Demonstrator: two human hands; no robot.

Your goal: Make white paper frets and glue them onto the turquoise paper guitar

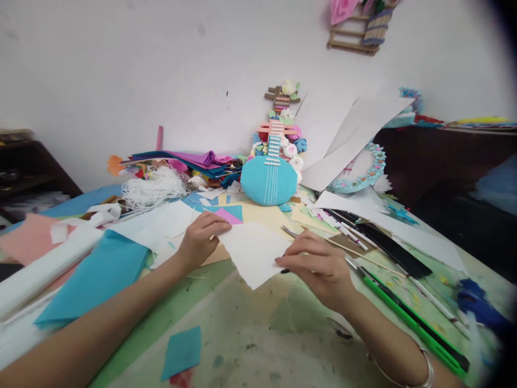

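Observation:
A piece of white paper (256,256), roughly square, hangs between my two hands above the green table. My left hand (205,237) pinches its upper left corner between thumb and fingers. At its right corner, the fingertips of my right hand (319,264) are closed on the same sheet. Just behind the paper lie a small purple sheet (229,216) and cream paper (262,215). The tip of a pair of scissors (288,231) shows beside my right hand, which hides the rest of it.
A blue lute-shaped craft (269,180) stands against the wall. White string (153,186) is heaped at the back left. To the right lies a green utility knife (412,320). Blue folded paper (97,280) rests by my left arm, and a small teal square (181,353) lies in front.

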